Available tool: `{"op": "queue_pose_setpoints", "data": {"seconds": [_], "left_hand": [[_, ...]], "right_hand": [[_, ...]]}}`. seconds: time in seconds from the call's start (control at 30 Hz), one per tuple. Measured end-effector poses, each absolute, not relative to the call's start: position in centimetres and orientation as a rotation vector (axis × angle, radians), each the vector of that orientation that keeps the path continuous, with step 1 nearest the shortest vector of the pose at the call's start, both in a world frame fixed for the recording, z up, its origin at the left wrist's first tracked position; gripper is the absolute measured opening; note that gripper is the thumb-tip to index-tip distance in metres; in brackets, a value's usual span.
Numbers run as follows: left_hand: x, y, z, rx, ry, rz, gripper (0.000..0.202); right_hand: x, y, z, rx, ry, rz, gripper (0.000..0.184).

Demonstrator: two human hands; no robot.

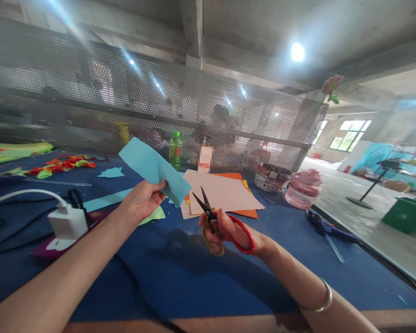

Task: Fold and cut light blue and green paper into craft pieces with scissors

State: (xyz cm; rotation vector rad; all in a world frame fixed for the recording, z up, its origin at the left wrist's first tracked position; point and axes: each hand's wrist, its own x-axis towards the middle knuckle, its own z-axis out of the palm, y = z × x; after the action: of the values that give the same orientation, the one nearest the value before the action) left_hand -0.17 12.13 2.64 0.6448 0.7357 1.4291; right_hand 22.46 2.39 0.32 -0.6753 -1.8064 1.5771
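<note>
In the head view, your left hand (142,201) pinches a strip of blue paper (155,171); your right hand (225,229) grips scissors (211,215), blades parted, near that strip; a paper stack (222,194) lies beyond it on the tabletop (180,273); a charger (67,222) sits below your left hand.

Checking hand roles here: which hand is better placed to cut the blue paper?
Probably the right hand: it holds the scissors, blades open, while the left hand grips the blue paper.

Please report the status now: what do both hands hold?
Left hand holds folded light-blue paper. Right hand holds open red-and-yellow-handled scissors, blades apart from the paper. Cream paper sheets behind.
</note>
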Motion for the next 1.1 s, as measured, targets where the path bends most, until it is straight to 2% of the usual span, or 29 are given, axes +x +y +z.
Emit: {"op": "queue_pose_setpoints", "data": {"seconds": [0.37,0.7,0.93,1.1], "left_hand": [[0.1,11.6,2.7,0.761,0.686,1.331,0.022],[0.1,11.4,2.5,0.965,0.675,1.207,0.011],[-0.1,10.7,2.6,1.131,0.694,1.002,0.028],[-0.1,10.7,2.6,1.138,0.791,0.965,0.022]], "right_hand": [[22.7,2.7,0.1,-0.666,-1.836,1.606,0.054],[22.5,2.6,-0.2,-0.646,-1.925,1.426,0.051],[22.7,2.8,-0.6,-0.737,-1.942,1.309,0.050],[22.8,3.0,-1.1,-0.754,-1.951,1.288,0.050]]}}
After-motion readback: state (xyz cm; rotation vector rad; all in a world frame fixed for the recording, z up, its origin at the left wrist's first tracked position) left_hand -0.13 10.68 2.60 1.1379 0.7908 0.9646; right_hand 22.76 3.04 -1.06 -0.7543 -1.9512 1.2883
